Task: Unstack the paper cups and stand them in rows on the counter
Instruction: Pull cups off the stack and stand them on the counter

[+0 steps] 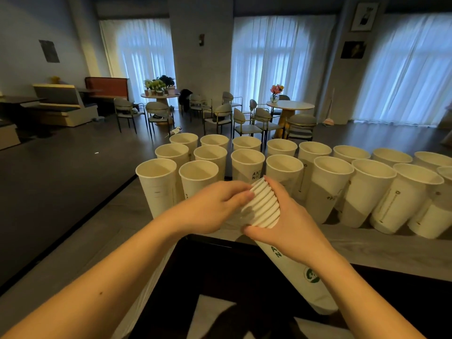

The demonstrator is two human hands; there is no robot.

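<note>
Grey counter (381, 248) runs across the near edge of a dim café room, with curtained windows, round tables and chairs well beyond it. Over that counter's front edge a nested stack of paper cups (265, 209) is held tilted, its rolled rims pointing up and away from the person and its base reaching down toward the body; several rims show packed close together, so a good number of cups are left to separate. The right hand (291, 228) wraps around the stack just below the rims, fingers curled on its wall. The left hand (215, 206) sits at the rim end, fingertips pressed against the outermost rims as if working the top cup loose; whether one has started to slide free cannot be told. Beyond the hands, the standing cups (288, 167) fill the counter upright and mouth-up in rows, rims close or touching, stretching from the left corner out past the right edge. Judged from this, the job looks well advanced, with the held stack as the visible remainder.
</note>
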